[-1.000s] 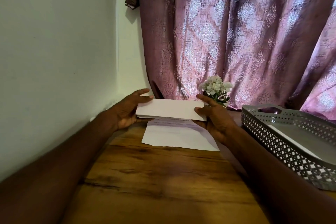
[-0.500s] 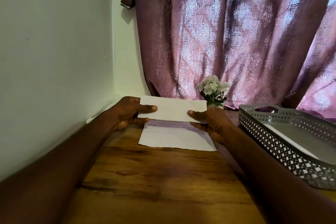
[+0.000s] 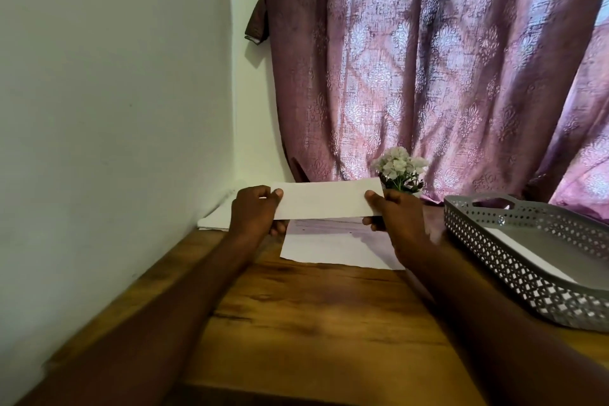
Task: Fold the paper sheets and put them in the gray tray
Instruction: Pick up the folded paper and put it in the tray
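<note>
The wooden counter (image 3: 313, 323) fills the foreground, and off to the right of the right hand sits the gray tray (image 3: 487, 242), perforated walls, what looks like a pale sheet already lying inside. Between and just below the two hands, a flat sheet (image 3: 333, 249) rests on the counter, waiting its turn. And up in the air, the folded paper (image 3: 324, 199), a narrow white strip held level between both hands, clear of the sheet underneath. The left hand (image 3: 255, 212) pinches its left end, thumb on the near face, fingers curled behind. The right hand (image 3: 393, 212) pinches the other end the same way. Folding looks finished on this one, so the step in hand reads as the carry. Next move, by my call: swing it rightward over the tray's near wall and set it down flat, keeping the fold from springing open on release.
</note>
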`<state>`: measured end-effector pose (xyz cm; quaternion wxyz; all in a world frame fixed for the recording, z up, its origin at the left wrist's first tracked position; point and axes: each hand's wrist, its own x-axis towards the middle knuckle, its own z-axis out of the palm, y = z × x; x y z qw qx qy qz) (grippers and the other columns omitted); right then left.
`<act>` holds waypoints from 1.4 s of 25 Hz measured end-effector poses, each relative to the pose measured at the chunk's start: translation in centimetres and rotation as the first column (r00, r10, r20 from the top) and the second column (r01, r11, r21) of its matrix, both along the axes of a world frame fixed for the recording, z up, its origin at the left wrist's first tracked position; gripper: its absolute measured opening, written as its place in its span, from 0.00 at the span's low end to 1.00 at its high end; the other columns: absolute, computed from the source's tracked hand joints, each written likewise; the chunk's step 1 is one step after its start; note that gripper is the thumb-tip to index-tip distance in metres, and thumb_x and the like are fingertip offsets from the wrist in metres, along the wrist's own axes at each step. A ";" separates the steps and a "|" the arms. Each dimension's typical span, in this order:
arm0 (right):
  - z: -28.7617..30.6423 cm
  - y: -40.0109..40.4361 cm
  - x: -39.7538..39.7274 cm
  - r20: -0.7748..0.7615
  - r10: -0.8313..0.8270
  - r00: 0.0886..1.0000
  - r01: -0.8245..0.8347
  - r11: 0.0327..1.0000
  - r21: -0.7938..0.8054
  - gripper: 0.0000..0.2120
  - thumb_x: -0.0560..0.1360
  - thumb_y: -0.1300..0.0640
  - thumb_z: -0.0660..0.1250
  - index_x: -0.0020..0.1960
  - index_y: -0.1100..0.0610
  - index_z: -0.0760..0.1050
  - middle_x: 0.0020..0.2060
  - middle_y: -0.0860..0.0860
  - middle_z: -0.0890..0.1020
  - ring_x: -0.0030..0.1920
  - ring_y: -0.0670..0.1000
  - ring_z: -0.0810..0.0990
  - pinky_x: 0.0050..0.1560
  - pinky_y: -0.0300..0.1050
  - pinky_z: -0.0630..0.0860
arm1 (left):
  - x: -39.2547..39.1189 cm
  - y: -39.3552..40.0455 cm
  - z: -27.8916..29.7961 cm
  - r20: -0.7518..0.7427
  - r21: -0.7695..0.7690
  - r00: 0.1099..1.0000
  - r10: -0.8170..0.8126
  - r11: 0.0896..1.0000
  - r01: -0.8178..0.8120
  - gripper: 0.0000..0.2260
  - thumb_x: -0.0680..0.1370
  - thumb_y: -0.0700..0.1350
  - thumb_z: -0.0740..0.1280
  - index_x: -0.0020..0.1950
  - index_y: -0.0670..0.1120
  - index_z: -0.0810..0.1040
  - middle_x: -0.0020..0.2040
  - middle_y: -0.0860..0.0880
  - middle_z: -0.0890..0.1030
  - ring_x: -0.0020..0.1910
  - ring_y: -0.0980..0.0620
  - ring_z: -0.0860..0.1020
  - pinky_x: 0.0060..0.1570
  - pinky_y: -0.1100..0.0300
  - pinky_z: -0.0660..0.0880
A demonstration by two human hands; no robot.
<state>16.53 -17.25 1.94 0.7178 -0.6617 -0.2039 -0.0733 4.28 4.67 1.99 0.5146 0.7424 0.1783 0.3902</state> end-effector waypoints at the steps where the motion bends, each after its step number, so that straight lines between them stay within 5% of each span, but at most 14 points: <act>1: -0.1 0.2 -0.7 0.089 -0.059 0.994 0.063 0.997 -0.043 0.07 0.80 0.57 0.71 0.46 0.60 0.83 0.38 0.61 0.86 0.28 0.52 0.83 0.26 0.43 0.75 | -0.5 -0.3 -0.4 0.000 0.085 0.997 0.078 0.993 -0.078 0.13 0.85 0.47 0.64 0.51 0.38 0.81 0.35 0.43 0.84 0.24 0.50 0.81 0.25 0.60 0.77; 4: -0.6 0.6 -3.3 0.280 -0.177 0.944 0.207 0.975 -0.082 0.14 0.81 0.53 0.67 0.41 0.61 0.82 0.30 0.57 0.83 0.25 0.47 0.81 0.26 0.39 0.73 | -2.1 -0.6 -1.1 0.031 0.252 0.967 0.251 0.935 -0.251 0.13 0.86 0.47 0.60 0.53 0.41 0.81 0.45 0.42 0.85 0.42 0.43 0.84 0.42 0.52 0.79; 7: -1.1 0.0 -5.5 0.348 -0.236 0.907 0.279 0.957 -0.078 0.15 0.80 0.51 0.66 0.40 0.60 0.80 0.30 0.54 0.83 0.30 0.50 0.84 0.31 0.45 0.78 | -4.1 -1.4 -1.5 0.022 0.333 0.945 0.325 0.889 -0.314 0.12 0.86 0.49 0.61 0.60 0.43 0.79 0.53 0.42 0.85 0.52 0.40 0.82 0.47 0.55 0.73; 9: -1.5 -0.8 -6.5 0.373 -0.241 0.896 0.304 0.945 -0.119 0.10 0.78 0.53 0.66 0.43 0.59 0.79 0.32 0.54 0.83 0.34 0.53 0.83 0.36 0.52 0.79 | -5.7 -2.3 -1.9 -0.012 0.404 0.948 0.319 0.868 -0.287 0.12 0.86 0.50 0.62 0.65 0.46 0.76 0.53 0.42 0.85 0.53 0.41 0.82 0.48 0.52 0.75; 12: -2.0 -2.3 -8.6 0.417 -0.215 0.883 0.308 0.936 -0.170 0.07 0.73 0.60 0.66 0.51 0.56 0.78 0.34 0.51 0.80 0.33 0.46 0.75 0.37 0.49 0.72 | -8.6 -3.1 -2.3 -0.003 0.494 0.951 0.309 0.828 -0.267 0.11 0.85 0.50 0.63 0.67 0.49 0.74 0.48 0.44 0.85 0.48 0.43 0.82 0.47 0.51 0.79; 16: -2.1 -4.0 -10.4 0.397 -0.203 0.895 0.335 0.894 -0.298 0.07 0.74 0.60 0.67 0.50 0.53 0.82 0.35 0.48 0.79 0.36 0.46 0.76 0.39 0.43 0.65 | -11.3 -3.6 -2.9 -0.233 0.596 0.928 0.292 0.797 -0.101 0.07 0.81 0.48 0.66 0.57 0.52 0.80 0.50 0.48 0.85 0.49 0.46 0.82 0.46 0.54 0.77; 20: -2.3 -4.7 -11.5 0.385 -0.213 0.898 0.403 0.749 -0.526 0.06 0.76 0.55 0.65 0.43 0.53 0.79 0.36 0.46 0.80 0.41 0.50 0.77 0.41 0.43 0.65 | -12.3 -4.9 -3.4 -0.241 0.793 0.897 0.372 0.607 -0.039 0.12 0.81 0.56 0.65 0.51 0.50 0.83 0.50 0.48 0.82 0.51 0.47 0.81 0.48 0.52 0.79; 23: -2.7 -5.2 -12.3 0.398 -0.102 0.912 0.357 0.677 -0.643 0.06 0.74 0.56 0.66 0.40 0.53 0.81 0.36 0.44 0.82 0.43 0.50 0.80 0.37 0.41 0.69 | -12.2 -5.2 -3.6 -0.212 0.807 0.965 0.157 0.584 0.082 0.14 0.81 0.60 0.64 0.56 0.52 0.81 0.56 0.50 0.77 0.56 0.51 0.75 0.50 0.52 0.77; 27: -3.3 -4.8 -13.0 0.604 0.035 0.796 0.535 0.425 -0.730 0.09 0.73 0.56 0.65 0.47 0.57 0.82 0.48 0.57 0.82 0.53 0.60 0.79 0.53 0.54 0.77 | -12.2 -5.1 -4.3 -0.372 0.774 0.925 -0.076 0.524 0.355 0.20 0.83 0.60 0.61 0.73 0.55 0.73 0.71 0.52 0.76 0.69 0.51 0.73 0.65 0.50 0.73; 32: -2.9 -4.3 -14.6 0.724 0.222 0.652 0.470 0.632 -0.617 0.09 0.76 0.58 0.65 0.53 0.53 0.81 0.49 0.50 0.80 0.53 0.55 0.77 0.51 0.53 0.74 | -11.8 -5.1 -3.9 -0.662 0.640 0.743 -0.098 0.443 0.628 0.23 0.87 0.56 0.54 0.83 0.57 0.58 0.83 0.54 0.60 0.81 0.52 0.59 0.77 0.57 0.54; 35: -3.1 -3.9 -15.5 0.518 0.483 0.706 0.232 0.533 -0.814 0.15 0.84 0.52 0.58 0.68 0.51 0.75 0.64 0.49 0.79 0.62 0.52 0.76 0.61 0.52 0.72 | -11.8 -5.4 -3.7 -0.685 0.641 0.726 -0.067 0.417 0.644 0.26 0.87 0.56 0.52 0.85 0.55 0.52 0.85 0.53 0.55 0.83 0.54 0.54 0.80 0.56 0.50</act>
